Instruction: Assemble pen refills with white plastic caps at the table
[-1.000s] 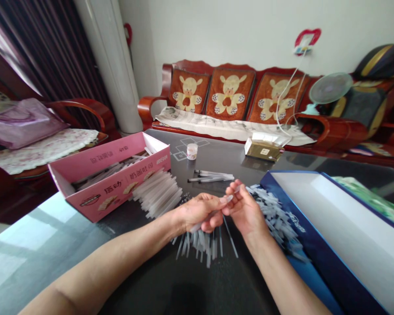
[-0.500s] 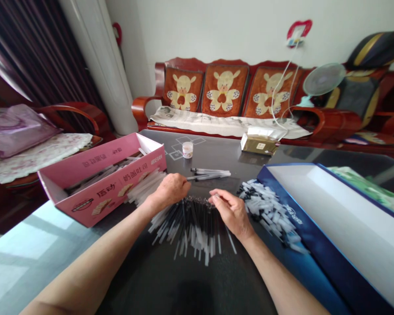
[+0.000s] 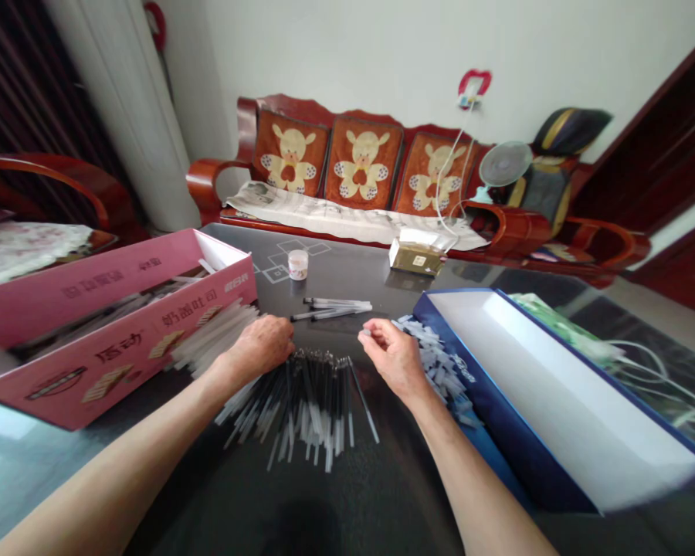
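Observation:
My left hand (image 3: 262, 344) is closed, its fingers curled down at the upper left of a fanned heap of pen refills (image 3: 318, 394) with dark ink and pale ends. Whatever it may hold is hidden. To the right of the refill tips, my right hand (image 3: 394, 357) pinches a small whitish piece (image 3: 367, 332) between thumb and forefinger; its kind is unclear. Just beyond it lies a pile of short translucent pen caps (image 3: 434, 359). Clear pen barrels (image 3: 208, 340) are stacked left of my left hand. Several assembled pens (image 3: 339, 307) lie beyond both hands.
A pink box (image 3: 121, 347) holding long thin pieces stands at left. The blue box (image 3: 556, 371) with white inside flanks the caps at right. Farther back are a small white cup (image 3: 297, 265) and a tissue box (image 3: 415, 258). White cables (image 3: 642, 359) lie at far right.
The view has swung to the right. My hands have moved farther apart, and my right hand has drawn away from the refill tips with a small whitish piece showing in its fingers.

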Available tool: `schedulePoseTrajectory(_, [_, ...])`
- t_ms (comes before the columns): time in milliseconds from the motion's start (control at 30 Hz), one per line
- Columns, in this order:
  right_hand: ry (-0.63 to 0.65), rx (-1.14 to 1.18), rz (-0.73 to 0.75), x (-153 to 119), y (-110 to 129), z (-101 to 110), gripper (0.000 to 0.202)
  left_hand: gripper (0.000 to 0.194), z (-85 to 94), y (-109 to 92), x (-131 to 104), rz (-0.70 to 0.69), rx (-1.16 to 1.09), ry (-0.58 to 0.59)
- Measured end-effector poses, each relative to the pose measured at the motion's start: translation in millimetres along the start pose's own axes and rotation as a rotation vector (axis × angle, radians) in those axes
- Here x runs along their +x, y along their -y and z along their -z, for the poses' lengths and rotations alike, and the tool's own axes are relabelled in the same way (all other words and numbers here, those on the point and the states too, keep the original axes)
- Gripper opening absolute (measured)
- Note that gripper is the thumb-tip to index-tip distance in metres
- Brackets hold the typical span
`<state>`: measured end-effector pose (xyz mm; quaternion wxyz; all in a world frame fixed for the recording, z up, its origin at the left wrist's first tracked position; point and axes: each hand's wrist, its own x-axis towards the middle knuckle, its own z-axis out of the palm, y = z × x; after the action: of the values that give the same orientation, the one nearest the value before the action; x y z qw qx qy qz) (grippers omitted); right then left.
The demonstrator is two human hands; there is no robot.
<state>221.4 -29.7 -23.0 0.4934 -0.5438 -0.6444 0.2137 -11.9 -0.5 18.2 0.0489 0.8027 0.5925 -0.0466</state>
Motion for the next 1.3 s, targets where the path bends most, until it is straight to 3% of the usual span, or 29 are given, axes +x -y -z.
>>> schedulePoseTrajectory(200, [-0.075, -0.590, 0.082, 12.5, -7.9, 49.2, 0.024, 0.027, 0.2, 1.9, 1.0, -0.004, -0.019, 0.000])
schedulePoseTrajectory(400, [-0.009, -1.062, -0.172, 11.8, -5.2, 80.8, 0.024, 0.028, -2.8, 1.9, 1.6, -0.024, -0.018, -0.031])
schedulePoseTrajectory(500, [0.033, -1.135, -0.274, 11.5, -0.1, 84.8, 0.021, 0.028, -1.1, 0.9, 0.8, -0.018, -0.024, -0.039])
schedulePoseTrajectory(633, [0.058, -1.159, -0.295, 12.2, 1.0, 85.2, 0.018, 0.028, 1.8, 2.2, 1.0, 0.019, -0.053, -0.067])
schedulePoseTrajectory(833, [0.019, -1.191, -0.196, 8.3, 0.3, 85.5, 0.017, 0.029, 4.7, 5.4, 2.6, 0.052, -0.071, -0.072])
schedulePoseTrajectory(967, [0.042, -1.053, -0.016, 14.0, 6.6, 61.8, 0.022, 0.029, 6.1, 6.9, 2.8, 0.040, -0.080, -0.100])
schedulePoseTrajectory(1100, [0.177, -0.807, 0.211, 40.6, 7.2, 9.1, 0.032, 0.030, 5.3, 8.8, 4.1, 0.044, -0.090, -0.126])
schedulePoseTrajectory(1200, [0.293, -0.781, 0.259, 64.2, 2.4, -30.7, 0.035, 0.032, 3.9, 8.8, 4.9, 0.040, -0.088, -0.146])
schedulePoseTrajectory(1300, [0.369, -0.818, 0.248, 78.0, -3.5, -54.3, 0.036, 0.031, 2.7, 7.3, 4.9, 0.041, -0.098, -0.142])
